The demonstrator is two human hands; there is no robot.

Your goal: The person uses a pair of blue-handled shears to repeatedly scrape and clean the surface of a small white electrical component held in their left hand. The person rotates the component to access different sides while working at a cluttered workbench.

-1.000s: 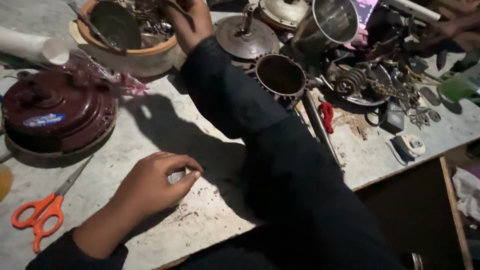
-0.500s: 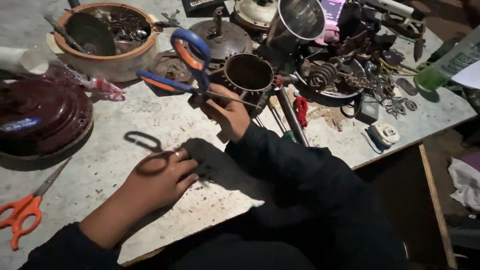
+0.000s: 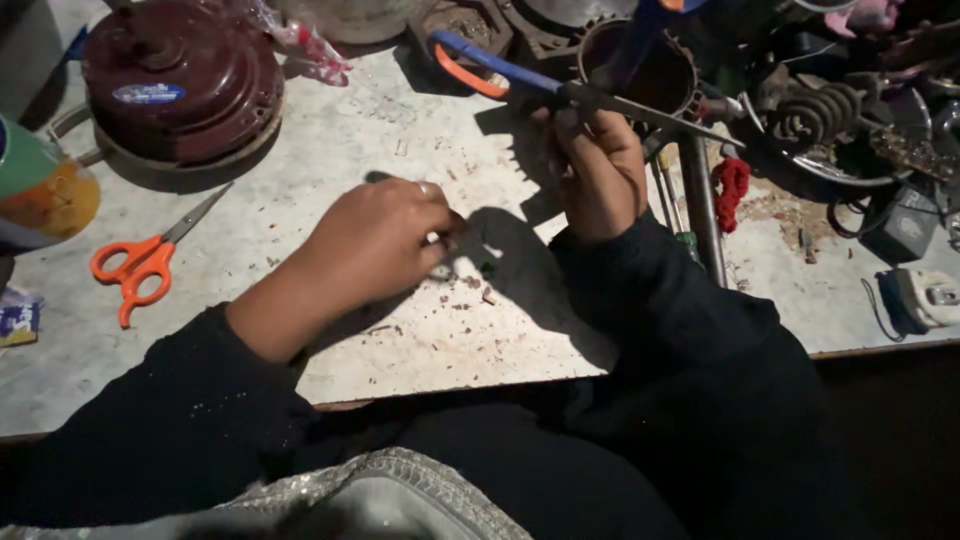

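Right hand [image 3: 597,172]: closed in a fist around a pair of blue-handled scissors [image 3: 560,90], gripped near the pivot. The blue-and-orange handles point up and to the left; the metal blades point right, past the fist, over the rim of a dark round metal housing [image 3: 640,65]. The scissors are held just above the counter [image 3: 400,340], at its far middle.

Left hand [image 3: 378,240]: fingers curled and pressed together at the tips, pinching something too small to identify, low over the counter's centre. Small reddish scraps [image 3: 470,290] lie scattered just beside it.

Count of scissors: two pairs. The second, orange-handled scissors [image 3: 140,262], lies flat on the counter, well to the left of the left hand and untouched.

One dark red round motor housing [image 3: 180,85] stands at the far left. One coiled metal part [image 3: 815,110] sits among the clutter at the far right. One small white plug-like block [image 3: 925,298] lies near the counter's right edge.
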